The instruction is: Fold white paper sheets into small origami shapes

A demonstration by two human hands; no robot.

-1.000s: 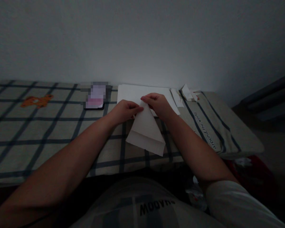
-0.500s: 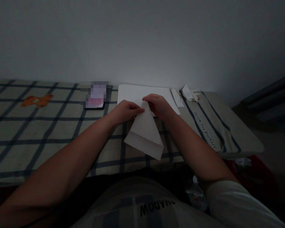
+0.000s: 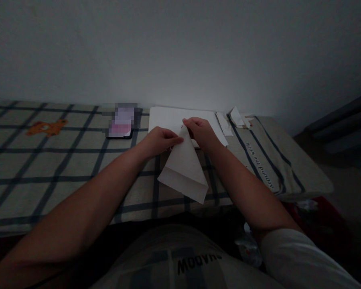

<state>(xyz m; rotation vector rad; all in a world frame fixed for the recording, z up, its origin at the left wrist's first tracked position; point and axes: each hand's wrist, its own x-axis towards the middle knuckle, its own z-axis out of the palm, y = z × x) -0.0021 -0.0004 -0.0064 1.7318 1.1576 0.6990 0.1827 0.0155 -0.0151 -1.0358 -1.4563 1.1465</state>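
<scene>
The folded paper (image 3: 185, 160) is over the near side of the table (image 3: 301, 168), tip toward the wall (image 3: 180, 60), wide end nearest the shirt (image 3: 156, 265). The left hand (image 3: 163, 140) pinches its edge between thumb and finger; the right hand (image 3: 200, 130) pinches the tip. For a neat tip, I'd hold the left pinch steady so the layers can't slip, and press lightly against creasing it askew. The cloth (image 3: 276, 152) reads "around the world"; the shirt's upside-down letters look like "SHADOW". Whatever the phone (image 3: 120, 122) shows is blurred.
</scene>
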